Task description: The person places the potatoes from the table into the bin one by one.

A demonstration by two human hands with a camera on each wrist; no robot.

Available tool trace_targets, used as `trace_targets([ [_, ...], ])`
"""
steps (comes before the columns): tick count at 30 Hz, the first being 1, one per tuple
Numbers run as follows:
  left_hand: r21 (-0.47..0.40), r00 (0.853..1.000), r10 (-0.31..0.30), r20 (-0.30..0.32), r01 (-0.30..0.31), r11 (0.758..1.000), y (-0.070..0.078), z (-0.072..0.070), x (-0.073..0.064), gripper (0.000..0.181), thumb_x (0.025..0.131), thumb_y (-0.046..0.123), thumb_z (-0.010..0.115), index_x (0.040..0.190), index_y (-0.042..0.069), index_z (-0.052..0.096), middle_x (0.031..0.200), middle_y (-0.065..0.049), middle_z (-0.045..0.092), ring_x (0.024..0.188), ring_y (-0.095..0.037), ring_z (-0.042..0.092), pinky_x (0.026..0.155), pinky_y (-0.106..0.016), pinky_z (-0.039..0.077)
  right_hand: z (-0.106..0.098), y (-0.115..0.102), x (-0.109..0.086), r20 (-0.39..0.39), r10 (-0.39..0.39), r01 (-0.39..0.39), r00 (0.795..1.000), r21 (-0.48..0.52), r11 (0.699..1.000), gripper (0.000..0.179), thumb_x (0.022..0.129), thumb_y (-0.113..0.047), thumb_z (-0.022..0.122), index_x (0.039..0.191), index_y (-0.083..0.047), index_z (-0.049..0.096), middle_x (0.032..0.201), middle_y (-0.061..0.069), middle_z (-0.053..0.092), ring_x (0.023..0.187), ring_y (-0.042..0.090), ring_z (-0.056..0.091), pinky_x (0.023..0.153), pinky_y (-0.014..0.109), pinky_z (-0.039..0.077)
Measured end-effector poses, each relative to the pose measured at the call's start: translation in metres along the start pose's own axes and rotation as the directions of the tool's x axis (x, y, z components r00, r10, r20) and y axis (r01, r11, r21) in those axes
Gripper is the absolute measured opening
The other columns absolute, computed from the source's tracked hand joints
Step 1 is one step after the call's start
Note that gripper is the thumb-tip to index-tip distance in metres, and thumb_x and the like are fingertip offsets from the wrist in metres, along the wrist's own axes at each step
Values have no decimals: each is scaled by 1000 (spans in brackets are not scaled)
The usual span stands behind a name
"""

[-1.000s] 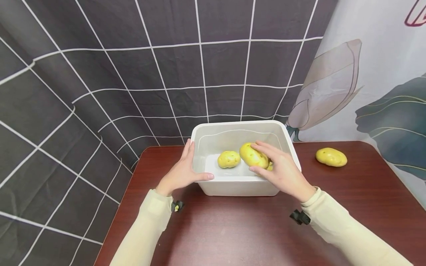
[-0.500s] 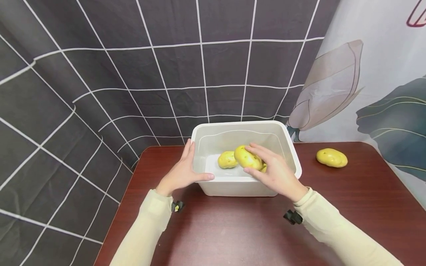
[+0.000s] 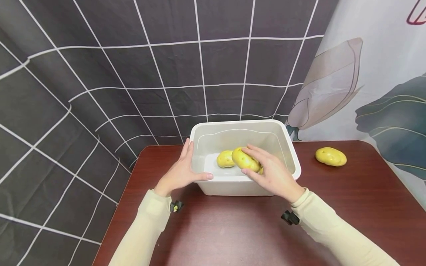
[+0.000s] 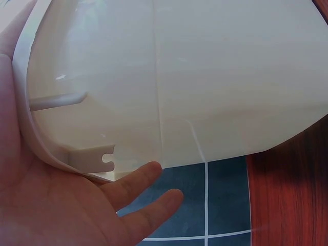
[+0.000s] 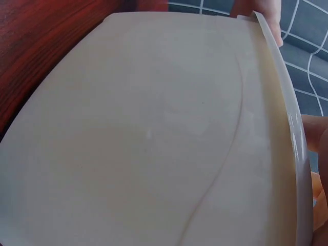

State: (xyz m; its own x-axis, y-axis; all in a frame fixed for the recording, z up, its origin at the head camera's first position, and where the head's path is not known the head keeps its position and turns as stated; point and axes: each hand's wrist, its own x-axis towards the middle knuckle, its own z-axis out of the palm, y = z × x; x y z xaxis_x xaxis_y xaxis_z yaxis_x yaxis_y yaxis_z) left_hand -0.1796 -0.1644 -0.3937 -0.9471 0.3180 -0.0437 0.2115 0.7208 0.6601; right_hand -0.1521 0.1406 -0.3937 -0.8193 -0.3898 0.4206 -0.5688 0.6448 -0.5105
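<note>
A pale grey plastic bin (image 3: 223,188) sits on the table. My left hand (image 3: 179,173) rests at its near left corner, fingers nearly straight along the outside and thumb over the near rim. My right hand (image 3: 274,171) reaches over the front rim and grips a yellow potato (image 3: 245,159) between thumb and fingers, inside the bin's opening. Behind it, a second potato (image 3: 225,159) lies on the bin floor to the left. A sliver of another potato (image 3: 261,171) shows under my right hand, mostly hidden. Both wrist views show mainly the bin's outer wall (image 4: 220,77).
One more potato (image 3: 331,156) lies on the reddish-brown table (image 3: 229,229), right of the bin. A dark curtain with a white grid (image 3: 176,66) hangs close behind the bin. A pale patterned curtain (image 3: 336,88) hangs at the back right.
My right hand has moved left and slightly down with the gripped potato, which now overlaps the one on the bin floor in the head view. The left hand stays at the corner.
</note>
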Motion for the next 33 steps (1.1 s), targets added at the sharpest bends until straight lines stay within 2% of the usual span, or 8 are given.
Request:
trace_targets([
  [11,-15,1000,-1,-2,1,1000,-2,2,-1,132,71,61,83,162,7,3,168,-2,-10,144,-35,35,110,-51,39,1,0,-1,43,10,-11,999,10,1000,54,89,-27,76,139,-10,61,143,13,57,129,33,55,102,51,46],
  [23,-12,1000,10,-9,-11,1000,-4,2,0,132,72,61,83,162,8,3,168,-2,-10,144,-36,34,110,-51,38,2,1,-3,13,-13,13,1000,-5,1000,43,91,-21,73,131,-9,66,134,10,63,118,28,61,91,44,53],
  [33,-36,1000,18,-20,-18,999,-5,3,1,132,71,60,84,162,8,3,169,-4,-8,146,-35,31,111,-51,36,3,1,-4,-19,-25,24,1000,-41,999,43,90,-22,73,130,-9,66,129,8,65,123,28,58,102,49,45],
])
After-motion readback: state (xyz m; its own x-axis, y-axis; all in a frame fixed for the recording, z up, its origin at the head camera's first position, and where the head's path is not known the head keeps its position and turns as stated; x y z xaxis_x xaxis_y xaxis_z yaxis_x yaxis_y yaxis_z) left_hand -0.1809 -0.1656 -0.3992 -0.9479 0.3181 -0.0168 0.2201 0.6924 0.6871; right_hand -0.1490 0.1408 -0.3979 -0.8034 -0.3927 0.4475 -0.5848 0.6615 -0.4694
